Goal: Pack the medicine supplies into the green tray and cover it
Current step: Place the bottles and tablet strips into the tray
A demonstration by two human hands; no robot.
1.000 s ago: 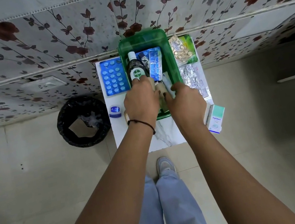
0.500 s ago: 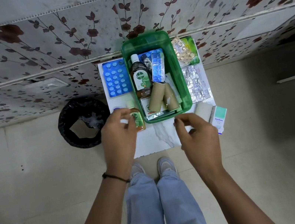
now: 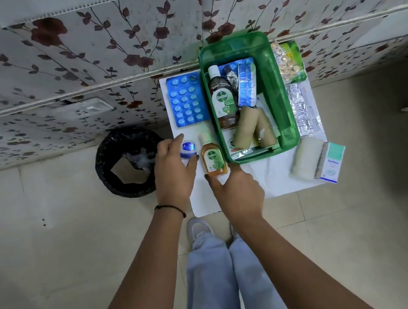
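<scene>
Two bare hands seen over small white table (image 3: 269, 178), both spread, nothing gripped. Left hand (image 3: 173, 170) poised by small blue jar (image 3: 188, 149); right hand (image 3: 236, 192) just below small amber Dettol bottle (image 3: 213, 158). Translucent green tray (image 3: 280, 103), rectangular, round-cornered, uncovered, packed with large bottle, blister strips, tan rolls. Front table edge left clear.

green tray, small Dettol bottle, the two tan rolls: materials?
Green tray: translucent glossy plastic, contents show through its wall. Small Dettol bottle: clear plastic by the look, amber liquid visible, white cap. Tan rolls: matte woven fabric, probably crepe bandage.
</scene>
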